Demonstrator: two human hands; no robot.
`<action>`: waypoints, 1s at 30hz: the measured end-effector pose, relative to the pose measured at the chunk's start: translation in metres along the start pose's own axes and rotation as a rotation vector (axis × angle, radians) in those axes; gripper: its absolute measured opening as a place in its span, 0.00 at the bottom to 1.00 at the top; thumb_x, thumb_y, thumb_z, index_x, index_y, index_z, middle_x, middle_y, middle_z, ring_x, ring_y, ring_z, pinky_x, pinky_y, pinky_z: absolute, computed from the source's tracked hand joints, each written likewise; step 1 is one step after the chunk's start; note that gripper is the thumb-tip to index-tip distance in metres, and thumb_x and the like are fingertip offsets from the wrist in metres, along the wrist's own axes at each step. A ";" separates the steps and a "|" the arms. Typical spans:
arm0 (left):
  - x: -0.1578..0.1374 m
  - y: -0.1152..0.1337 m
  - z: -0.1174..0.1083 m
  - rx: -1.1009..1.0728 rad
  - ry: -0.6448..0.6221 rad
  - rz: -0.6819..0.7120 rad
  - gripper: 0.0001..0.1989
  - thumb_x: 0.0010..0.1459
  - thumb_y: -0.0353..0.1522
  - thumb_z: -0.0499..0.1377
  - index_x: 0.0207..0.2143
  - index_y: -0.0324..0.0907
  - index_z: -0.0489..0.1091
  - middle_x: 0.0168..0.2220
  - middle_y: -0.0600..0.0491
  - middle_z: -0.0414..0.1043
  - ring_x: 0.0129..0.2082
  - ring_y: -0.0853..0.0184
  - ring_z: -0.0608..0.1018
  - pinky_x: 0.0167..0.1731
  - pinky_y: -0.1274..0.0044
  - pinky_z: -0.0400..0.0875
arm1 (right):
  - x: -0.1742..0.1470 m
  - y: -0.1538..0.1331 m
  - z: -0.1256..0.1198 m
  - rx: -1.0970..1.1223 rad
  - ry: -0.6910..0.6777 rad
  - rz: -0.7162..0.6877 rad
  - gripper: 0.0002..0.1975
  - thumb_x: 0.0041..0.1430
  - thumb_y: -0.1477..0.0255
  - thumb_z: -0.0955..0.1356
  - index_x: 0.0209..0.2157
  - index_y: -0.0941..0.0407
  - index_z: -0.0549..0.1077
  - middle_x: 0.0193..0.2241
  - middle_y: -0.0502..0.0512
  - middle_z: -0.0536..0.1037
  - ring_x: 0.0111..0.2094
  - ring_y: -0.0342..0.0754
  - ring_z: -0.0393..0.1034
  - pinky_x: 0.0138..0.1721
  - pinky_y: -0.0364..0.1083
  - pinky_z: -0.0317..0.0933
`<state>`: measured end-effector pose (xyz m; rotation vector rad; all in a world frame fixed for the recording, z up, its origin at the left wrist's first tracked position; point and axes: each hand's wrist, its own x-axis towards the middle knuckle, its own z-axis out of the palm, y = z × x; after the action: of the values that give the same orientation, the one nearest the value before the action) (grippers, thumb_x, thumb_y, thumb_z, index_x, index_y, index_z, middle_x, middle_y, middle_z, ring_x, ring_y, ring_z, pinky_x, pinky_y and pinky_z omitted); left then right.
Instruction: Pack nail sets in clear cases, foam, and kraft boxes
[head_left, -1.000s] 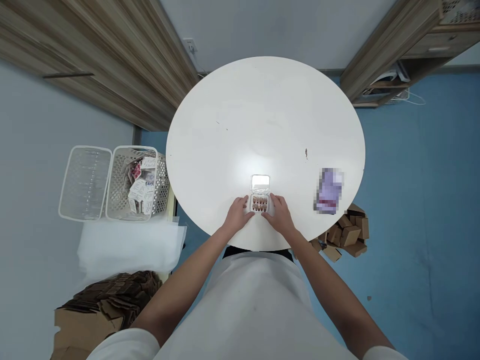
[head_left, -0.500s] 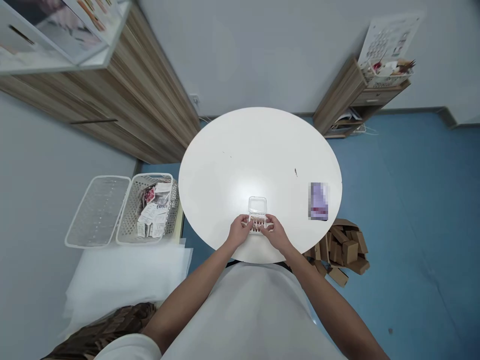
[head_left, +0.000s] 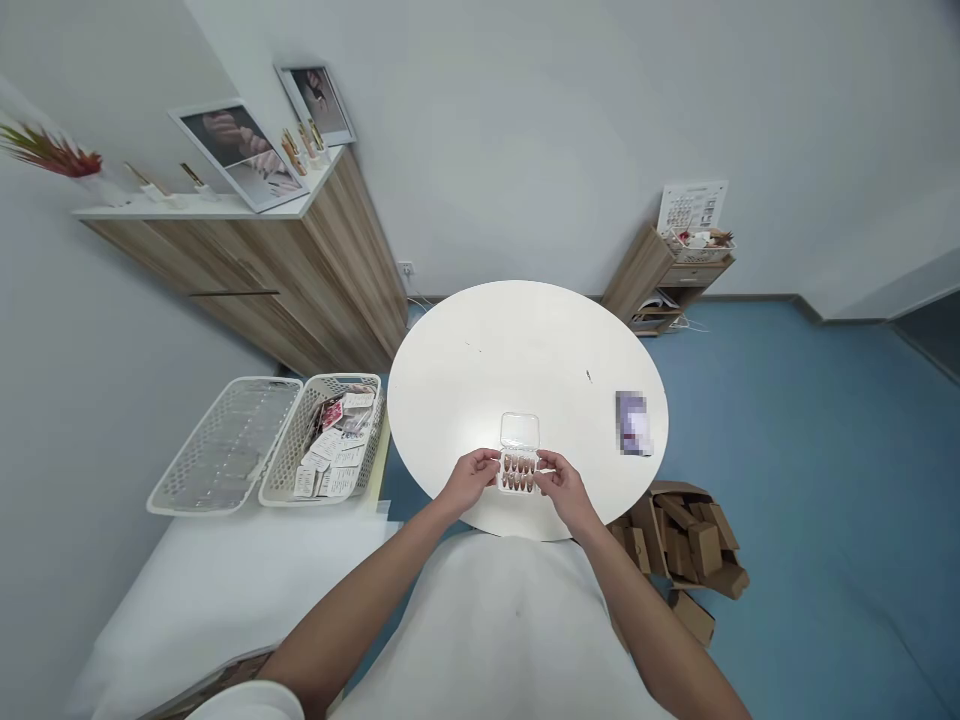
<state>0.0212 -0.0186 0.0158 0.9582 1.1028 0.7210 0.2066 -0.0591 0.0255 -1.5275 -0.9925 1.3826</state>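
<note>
A small clear plastic case (head_left: 520, 432) stands with its lid flipped back, near the front edge of the white oval table. Two rows of brown, glossy press-on nails (head_left: 518, 464) lie in its white lower half. My left hand (head_left: 472, 478) grips the case's left side between thumb and fingers. On the opposite side, my right hand (head_left: 561, 485) pinches the right edge, its thumb close to the end nails. Whether the case rests on the table or is slightly raised, I cannot tell.
The white table (head_left: 525, 340) carries a blurred purple item (head_left: 634, 424) at right. Left of it are a white basket (head_left: 271, 485) of small packets and another basket (head_left: 161, 497) of clear plastic pieces. Cardboard boxes (head_left: 690, 545) fill the floor at right; a wooden cabinet (head_left: 360, 270) stands back left.
My view has tilted up, bringing more wall and cabinet top into sight. My fingers have shifted outward to the case's sides, so more of the nails show.
</note>
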 end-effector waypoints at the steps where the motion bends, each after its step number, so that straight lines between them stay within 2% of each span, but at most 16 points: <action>1: -0.003 0.001 -0.002 -0.015 -0.012 -0.003 0.17 0.45 0.41 0.60 0.34 0.39 0.69 0.26 0.54 0.68 0.25 0.73 0.69 0.31 0.78 0.65 | -0.001 -0.001 0.002 0.020 0.009 0.001 0.22 0.46 0.62 0.67 0.44 0.54 0.66 0.35 0.53 0.68 0.26 0.40 0.62 0.29 0.44 0.61; 4: -0.008 0.000 -0.007 -0.054 -0.044 0.003 0.17 0.45 0.41 0.61 0.35 0.39 0.69 0.27 0.53 0.69 0.27 0.73 0.70 0.33 0.77 0.65 | -0.003 -0.005 0.007 0.075 0.033 0.032 0.23 0.48 0.59 0.65 0.46 0.53 0.65 0.35 0.53 0.69 0.27 0.41 0.64 0.29 0.43 0.61; 9: -0.017 0.002 -0.006 -0.116 -0.084 -0.019 0.17 0.44 0.40 0.63 0.34 0.38 0.69 0.24 0.54 0.68 0.24 0.74 0.69 0.30 0.78 0.65 | -0.003 -0.013 0.011 0.197 -0.096 0.107 0.25 0.50 0.55 0.63 0.48 0.53 0.65 0.38 0.55 0.73 0.34 0.47 0.68 0.34 0.47 0.64; 13: -0.021 0.004 -0.003 -0.182 -0.130 -0.046 0.18 0.42 0.40 0.64 0.33 0.37 0.69 0.26 0.53 0.70 0.25 0.73 0.71 0.30 0.78 0.65 | -0.006 -0.015 0.010 0.196 -0.090 0.076 0.28 0.48 0.57 0.65 0.51 0.51 0.62 0.40 0.55 0.73 0.38 0.48 0.69 0.37 0.48 0.64; 19: -0.025 0.002 0.000 -0.278 -0.158 -0.073 0.17 0.42 0.40 0.64 0.33 0.38 0.69 0.31 0.50 0.72 0.29 0.70 0.74 0.34 0.76 0.66 | -0.010 -0.015 0.009 0.160 -0.075 0.002 0.24 0.50 0.58 0.64 0.49 0.49 0.63 0.46 0.57 0.70 0.39 0.49 0.68 0.35 0.48 0.64; 24: -0.027 0.004 0.001 -0.329 -0.150 -0.095 0.16 0.43 0.38 0.64 0.33 0.38 0.69 0.31 0.50 0.72 0.29 0.71 0.74 0.35 0.75 0.66 | -0.016 -0.019 0.008 0.287 -0.130 -0.009 0.21 0.52 0.58 0.62 0.46 0.50 0.65 0.46 0.57 0.70 0.40 0.51 0.69 0.35 0.50 0.65; 28: -0.028 0.004 0.004 -0.358 -0.139 -0.097 0.15 0.45 0.37 0.63 0.34 0.39 0.69 0.31 0.51 0.71 0.29 0.73 0.73 0.34 0.77 0.66 | -0.024 -0.020 0.006 0.366 -0.135 0.013 0.23 0.55 0.54 0.57 0.48 0.50 0.64 0.50 0.57 0.66 0.41 0.51 0.69 0.34 0.50 0.66; 30: -0.028 0.004 0.006 -0.358 -0.132 -0.103 0.15 0.45 0.37 0.63 0.34 0.39 0.68 0.32 0.52 0.71 0.29 0.73 0.73 0.35 0.77 0.66 | -0.028 -0.020 0.005 0.382 -0.125 0.036 0.24 0.54 0.54 0.58 0.50 0.49 0.62 0.50 0.56 0.66 0.40 0.50 0.69 0.35 0.50 0.66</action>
<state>0.0185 -0.0427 0.0314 0.6298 0.8645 0.7302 0.1984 -0.0784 0.0535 -1.1914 -0.7230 1.6031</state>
